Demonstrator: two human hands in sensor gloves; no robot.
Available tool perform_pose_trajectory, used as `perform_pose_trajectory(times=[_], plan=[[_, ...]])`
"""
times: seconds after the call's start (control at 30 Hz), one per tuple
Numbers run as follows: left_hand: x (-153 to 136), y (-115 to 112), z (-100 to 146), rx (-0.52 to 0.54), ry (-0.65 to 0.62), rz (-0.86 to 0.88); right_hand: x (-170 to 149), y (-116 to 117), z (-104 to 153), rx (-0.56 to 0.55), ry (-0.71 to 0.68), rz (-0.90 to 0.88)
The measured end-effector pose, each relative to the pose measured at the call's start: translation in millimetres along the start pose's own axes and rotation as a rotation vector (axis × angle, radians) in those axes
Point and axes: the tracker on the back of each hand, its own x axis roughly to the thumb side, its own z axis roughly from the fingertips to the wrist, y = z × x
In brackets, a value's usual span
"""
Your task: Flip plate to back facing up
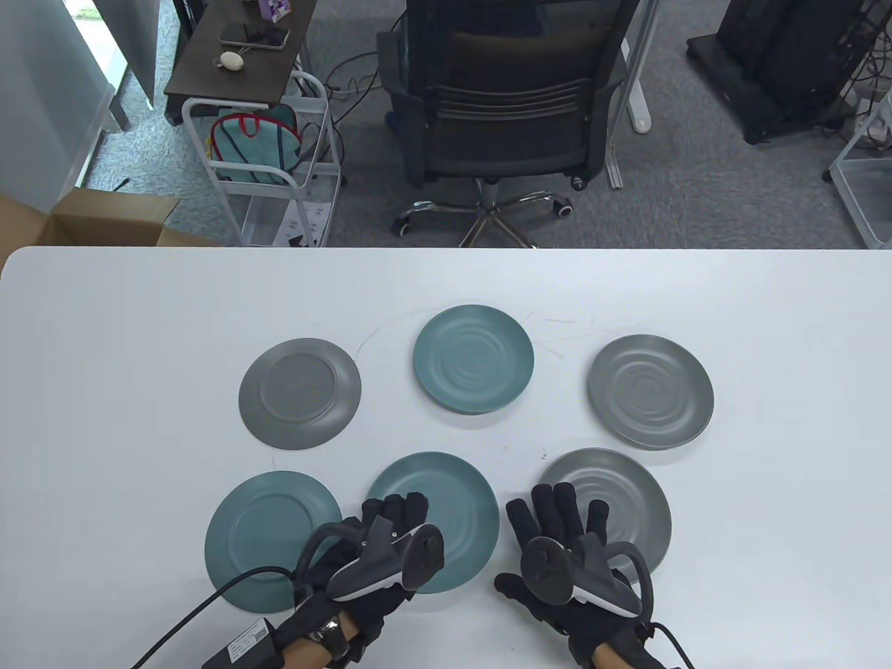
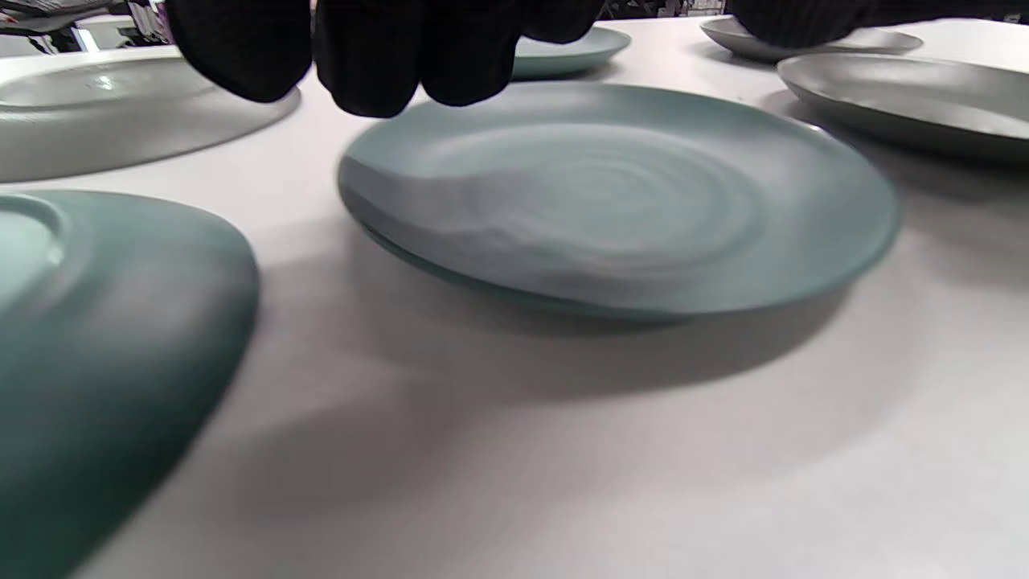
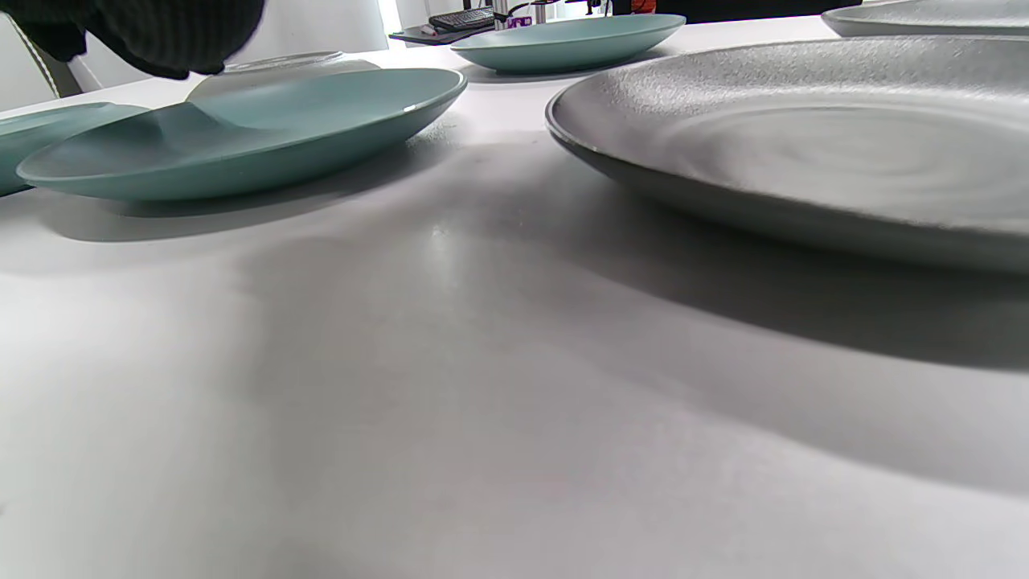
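Six round plates lie on the white table [image 1: 139,334]. The front middle teal plate [image 1: 453,509] lies face up, its ripples clear in the left wrist view [image 2: 619,201]. My left hand [image 1: 394,512] hovers over this plate's left rim with fingers curled downward [image 2: 378,72], holding nothing. My right hand [image 1: 557,512] is spread flat, palm down, over the left rim of the front right grey plate [image 1: 627,509], which lies face up [image 3: 804,145]. The front left teal plate [image 1: 268,536] and back left grey plate [image 1: 300,394] lie back up.
The back middle teal plate [image 1: 474,359] and back right grey plate [image 1: 649,391] lie face up. Bare table lies between the rows and at both sides. An office chair [image 1: 509,118] and a cart [image 1: 272,167] stand beyond the far edge.
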Motion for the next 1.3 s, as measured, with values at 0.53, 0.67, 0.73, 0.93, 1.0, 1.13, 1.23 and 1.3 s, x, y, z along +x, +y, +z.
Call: perform_pose_trajectory(times=[0.53,0.67,0.73,0.93,1.0,1.13,1.23,1.3], plan=[[32,-29,-2,-0.046,-0.087,-0.059,-1,0,0,0.003,0.009,0.007],[38,-34,-1,-0.032,-0.089,-0.123,-1,0,0,0.002,0.012,0.008],[40,-37,-1,-0.028,-0.088,-0.147,-1,0,-1,0.001,0.012,0.007],[43,-41,0,0.029,-0.078,-0.193,-2,0,-1,0.002,0.013,0.005],[45,-42,0,0.034,-0.078,-0.205,-2,-1,-1,0.002,0.013,0.004],[49,-42,0,0.044,-0.093,-0.233,-3,-1,0,0.000,0.013,-0.002],[51,-42,0,0.049,-0.099,-0.241,-4,-1,0,-0.006,0.013,-0.007],[51,-40,1,0.063,-0.099,-0.235,-5,-3,1,-0.013,0.014,-0.011]])
